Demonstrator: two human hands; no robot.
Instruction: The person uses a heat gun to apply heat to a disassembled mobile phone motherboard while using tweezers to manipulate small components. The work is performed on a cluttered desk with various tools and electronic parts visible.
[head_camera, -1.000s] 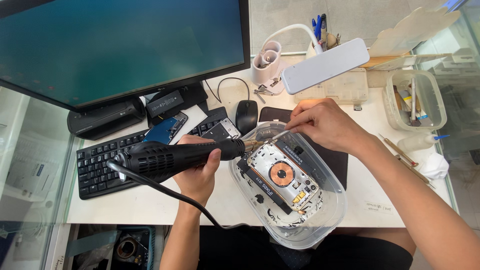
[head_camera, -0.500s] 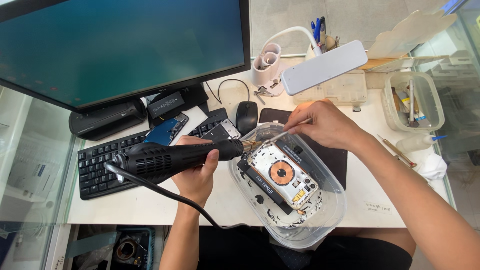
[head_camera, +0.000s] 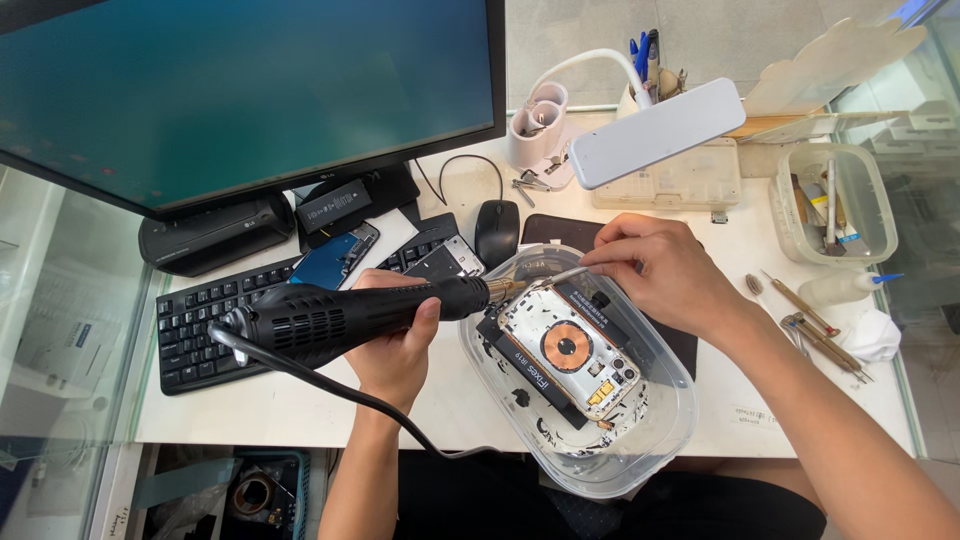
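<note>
Black and ribbed, the hot-air tool (head_camera: 345, 318) lies gripped in the left hand (head_camera: 395, 345), nozzle levelled at the upper edge of the opened phone (head_camera: 570, 347), presumably to soften it there; the right hand (head_camera: 665, 275) pinches slim tweezers (head_camera: 560, 277) whose tip meets that same edge; the phone rests on a dark block inside a clear plastic tub (head_camera: 655, 440) on the tabletop (head_camera: 300, 410), likely to catch loose parts; a smaller clear box (head_camera: 880, 215) at the far right holds assorted tools.

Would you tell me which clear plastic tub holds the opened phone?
The large tub nearest the person holds the phone; the small tub holds tools.
</note>
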